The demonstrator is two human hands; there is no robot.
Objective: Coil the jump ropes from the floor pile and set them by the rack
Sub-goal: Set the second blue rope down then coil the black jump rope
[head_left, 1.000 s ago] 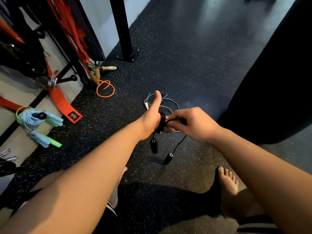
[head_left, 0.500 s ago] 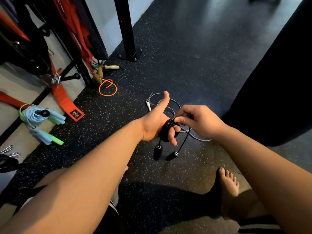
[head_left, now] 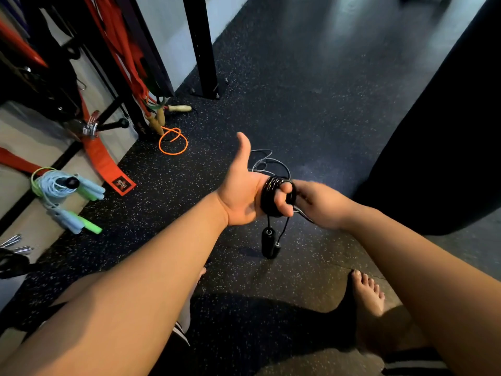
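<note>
A black jump rope (head_left: 271,195) is wound in several loops around the fingers of my left hand (head_left: 244,192), palm up, thumb raised. Its two black handles (head_left: 269,242) dangle together below the hand, just above the floor. My right hand (head_left: 318,203) pinches the rope at the coil's right side. A grey jump rope (head_left: 267,164) lies loose on the floor just beyond my hands. By the rack (head_left: 116,85) at the left lie a coiled light-blue and green rope pair (head_left: 63,198) and an orange rope with wooden handles (head_left: 173,143).
A black rack post (head_left: 202,47) is bolted to the speckled rubber floor (head_left: 298,90). Red straps (head_left: 108,164) hang and trail at the left. A large black punching bag (head_left: 444,131) stands at the right. My bare foot (head_left: 367,291) rests at the lower right.
Another turn of the black rope has gone around my left fingers. The dangling handles have drawn up closer together, and my right hand has shifted to the coil's right side.
</note>
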